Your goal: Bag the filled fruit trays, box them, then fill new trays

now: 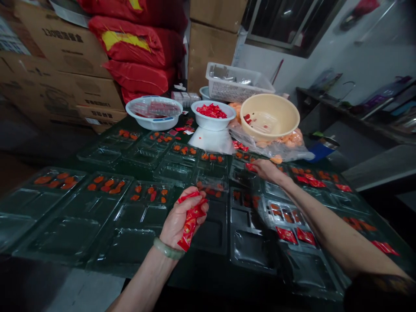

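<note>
My left hand [185, 212], with a pale bangle at the wrist, is closed around several red packets [191, 223] above the near middle of the table. Farther off to the right, my right hand [264, 169] pinches a single red packet [250, 167] over a clear plastic tray [242, 175] in the back row. Clear compartment trays [130, 242] cover the table in rows, with orange-brown pieces [108, 186] in their small compartments. On the right, some trays also hold red packets [286, 234]. The right fingertips are partly hidden by the hand itself.
Behind the trays stand a white bowl of red packets [195, 112], a cream basin [289, 113], a lidded pale-blue basin [136, 113] and a white basket [234, 92]. Cardboard boxes [65, 82] and red bundles [139, 43] are stacked at the back left. A sink counter [364, 125] is at right.
</note>
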### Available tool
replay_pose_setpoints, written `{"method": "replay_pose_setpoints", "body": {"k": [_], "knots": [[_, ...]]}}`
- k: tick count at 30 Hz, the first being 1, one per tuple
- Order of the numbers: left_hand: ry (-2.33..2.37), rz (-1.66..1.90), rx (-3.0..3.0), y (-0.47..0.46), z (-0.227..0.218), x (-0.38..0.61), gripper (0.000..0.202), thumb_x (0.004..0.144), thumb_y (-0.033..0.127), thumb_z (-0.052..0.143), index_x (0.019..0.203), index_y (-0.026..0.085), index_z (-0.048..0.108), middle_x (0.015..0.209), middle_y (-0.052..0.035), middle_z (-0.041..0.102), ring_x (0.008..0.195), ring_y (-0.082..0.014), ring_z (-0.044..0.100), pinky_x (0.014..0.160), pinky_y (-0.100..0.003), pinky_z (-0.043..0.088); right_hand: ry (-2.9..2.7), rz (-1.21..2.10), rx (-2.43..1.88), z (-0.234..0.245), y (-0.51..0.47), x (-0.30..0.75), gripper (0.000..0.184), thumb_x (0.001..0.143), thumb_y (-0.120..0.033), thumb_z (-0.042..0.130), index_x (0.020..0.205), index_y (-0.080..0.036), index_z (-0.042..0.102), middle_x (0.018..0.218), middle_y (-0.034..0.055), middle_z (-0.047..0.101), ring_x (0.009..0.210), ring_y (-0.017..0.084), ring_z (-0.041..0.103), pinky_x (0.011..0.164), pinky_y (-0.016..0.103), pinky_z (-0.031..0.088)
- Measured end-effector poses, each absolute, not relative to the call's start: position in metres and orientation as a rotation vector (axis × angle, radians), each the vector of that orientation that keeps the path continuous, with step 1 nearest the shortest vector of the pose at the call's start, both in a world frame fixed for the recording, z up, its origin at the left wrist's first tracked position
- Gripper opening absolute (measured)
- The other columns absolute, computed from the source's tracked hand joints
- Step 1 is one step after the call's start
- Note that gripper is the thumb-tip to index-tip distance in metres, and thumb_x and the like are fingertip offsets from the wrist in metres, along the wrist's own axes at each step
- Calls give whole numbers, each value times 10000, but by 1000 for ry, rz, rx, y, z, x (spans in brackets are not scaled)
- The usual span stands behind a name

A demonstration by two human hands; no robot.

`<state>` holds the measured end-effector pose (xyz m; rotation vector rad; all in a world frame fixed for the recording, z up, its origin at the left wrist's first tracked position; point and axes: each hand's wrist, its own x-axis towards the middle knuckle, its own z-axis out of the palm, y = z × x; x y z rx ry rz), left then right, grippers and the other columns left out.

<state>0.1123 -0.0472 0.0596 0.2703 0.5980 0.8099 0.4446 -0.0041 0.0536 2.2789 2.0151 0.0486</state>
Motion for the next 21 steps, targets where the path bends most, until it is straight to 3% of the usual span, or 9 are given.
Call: {"method": "replay_pose_setpoints", "body": {"k": [4,9,12,15,18,21], "knots": [[592,794,271,-48,60,114,306,675,56,643,876,200,463,853,-12,555,534,-76,527,353,-137,320,2063,-33,2309,60,20,435,262,844,-135,374,905,-136,630,870,60,669,747,143,585,669,226,423],[617,789,249,-49,60,108,297,681,49,634,871,204,466,849,-12,561,528,-75,522,350,-137,322,1974,-101,2365,53,46,420,178,799,-142,455,817,-138,632,788,50,667,701,135,587,625,213,417],[624,794,236,-49,58,104,273,704,43,604,874,205,465,844,-18,566,525,-80,519,347,-136,321,1825,3,2489,53,45,413,170,793,-220,506,879,-148,633,876,103,667,788,199,611,641,262,429],[603,799,214,-49,57,104,265,719,31,577,884,206,464,832,-22,566,521,-82,515,344,-134,313,1722,144,2598,53,29,412,293,870,-314,410,1001,-147,612,997,155,637,905,250,604,697,320,445],[560,815,161,-46,56,107,251,735,25,552,889,200,460,815,-29,565,530,-86,523,358,-138,318,1765,186,2597,44,7,416,409,923,-391,299,1073,-153,596,1125,162,588,1007,256,571,798,357,438],[535,848,96,-41,56,113,216,754,24,528,871,188,451,784,-31,557,545,-91,538,383,-143,334,1878,174,2560,34,-15,412,420,914,-416,348,1134,-142,576,1218,176,540,1078,282,535,865,410,424]]}}
